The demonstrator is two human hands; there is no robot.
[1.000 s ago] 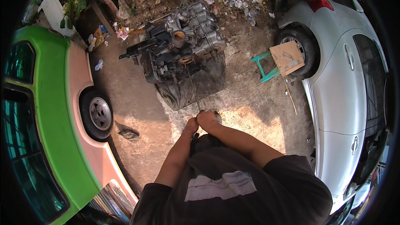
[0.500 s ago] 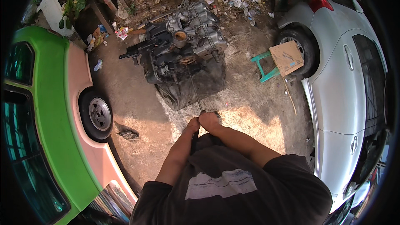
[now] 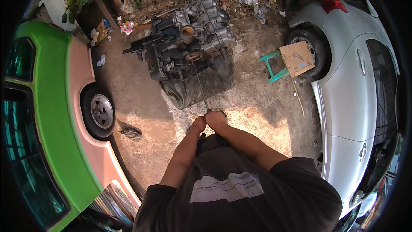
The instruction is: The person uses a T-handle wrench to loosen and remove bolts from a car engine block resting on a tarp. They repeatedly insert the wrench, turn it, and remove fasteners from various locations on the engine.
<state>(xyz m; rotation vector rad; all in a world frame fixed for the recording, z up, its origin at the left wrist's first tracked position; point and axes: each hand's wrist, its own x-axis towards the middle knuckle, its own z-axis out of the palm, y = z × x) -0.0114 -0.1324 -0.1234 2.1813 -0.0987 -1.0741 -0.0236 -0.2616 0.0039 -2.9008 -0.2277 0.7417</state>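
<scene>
A grimy car engine (image 3: 195,32) sits on a dark, crumpled sack-like base (image 3: 189,92) on the ground ahead of me. From its near side a long thin rod (image 3: 201,88) runs toward my body. My left hand (image 3: 198,124) is closed low at the rod's near end. Right beside it, slightly higher, my right hand (image 3: 216,120) is wrapped round the same end. What part of the rod the fingers cover is hidden. A dark round-rimmed piece shows at the right hand's outer edge, too small to make out.
A green and pink vehicle (image 3: 51,116) stands on the left and a silver car (image 3: 347,86) on the right. Near the silver car's wheel, a piece of cardboard (image 3: 297,59) lies on a green stool (image 3: 274,68). Litter (image 3: 253,2) is strewn along the back.
The engine and my hands sit slightly higher in the picture, with a small shift of the whole view. Both hands keep their grip on the rod.
</scene>
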